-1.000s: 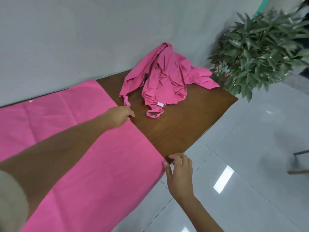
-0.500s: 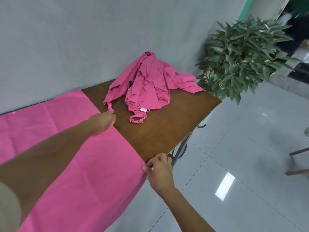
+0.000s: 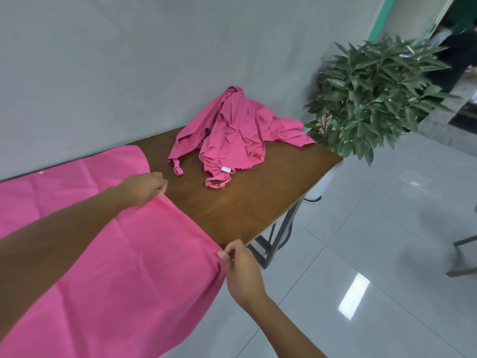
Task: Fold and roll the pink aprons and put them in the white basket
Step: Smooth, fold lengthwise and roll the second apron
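Pink apron (image 3: pixel 116 254) flat, long axis along table (image 3: pixel 258 202); left hand (image 3: pixel 144 188), right hand (image 3: pixel 241 267) pinching end edge.

A pink apron (image 3: pixel 108 254) lies spread flat over the left part of a brown wooden table (image 3: pixel 258 202), its near edge hanging over the table's front. The left hand (image 3: pixel 145 188) pinches the apron's right edge farther back, and the right hand (image 3: pixel 242 270) pinches its near right corner at the table's front edge. A crumpled heap of pink aprons (image 3: pixel 237 135) sits at the far right of the table, against the grey wall (image 3: pixel 154 60). A leafy potted plant (image 3: pixel 374 94) stands on the tiled floor (image 3: pixel 387 254) beyond the table's right end.
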A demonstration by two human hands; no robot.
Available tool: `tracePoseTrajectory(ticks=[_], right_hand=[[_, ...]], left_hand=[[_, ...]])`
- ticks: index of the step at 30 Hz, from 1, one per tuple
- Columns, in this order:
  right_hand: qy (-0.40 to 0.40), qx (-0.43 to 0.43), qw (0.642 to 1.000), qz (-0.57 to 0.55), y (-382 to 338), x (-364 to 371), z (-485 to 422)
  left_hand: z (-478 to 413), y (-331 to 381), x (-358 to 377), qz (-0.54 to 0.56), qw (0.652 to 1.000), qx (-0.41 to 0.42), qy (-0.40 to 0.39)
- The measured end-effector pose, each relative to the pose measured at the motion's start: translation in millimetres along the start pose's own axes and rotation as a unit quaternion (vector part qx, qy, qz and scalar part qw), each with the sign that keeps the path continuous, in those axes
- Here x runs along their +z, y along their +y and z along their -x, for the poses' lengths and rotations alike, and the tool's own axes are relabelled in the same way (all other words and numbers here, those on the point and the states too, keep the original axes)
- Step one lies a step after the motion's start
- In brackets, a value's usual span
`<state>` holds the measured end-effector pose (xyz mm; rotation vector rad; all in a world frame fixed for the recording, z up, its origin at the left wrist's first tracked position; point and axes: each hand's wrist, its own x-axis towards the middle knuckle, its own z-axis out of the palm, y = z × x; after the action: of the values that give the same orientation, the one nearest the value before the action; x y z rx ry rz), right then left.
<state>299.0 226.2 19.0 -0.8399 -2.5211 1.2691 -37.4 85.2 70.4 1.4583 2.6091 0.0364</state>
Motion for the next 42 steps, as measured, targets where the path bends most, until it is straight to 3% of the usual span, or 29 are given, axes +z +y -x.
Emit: tracePoseTrajectory(ticks=[14, 32, 38, 42], right_hand=[[0.033, -0.008, 0.995, 0.096, -28, 41, 74], [0.069, 0.018, 0.985, 0.155, -96, 137, 189], [0.044, 0.035, 0.991, 0.119, -115, 157, 217], [0.032, -0.012, 0.990, 0.140, -121, 165, 233]], left_hand=[[86, -37, -11, 0.132, 0.991, 0.019, -0.009], [221, -125, 21, 0.175, 0.984, 0.039, -0.007], [250, -132, 22, 0.174, 0.984, 0.039, 0.020], [275, -138, 22, 0.168, 0.985, 0.035, 0.025]])
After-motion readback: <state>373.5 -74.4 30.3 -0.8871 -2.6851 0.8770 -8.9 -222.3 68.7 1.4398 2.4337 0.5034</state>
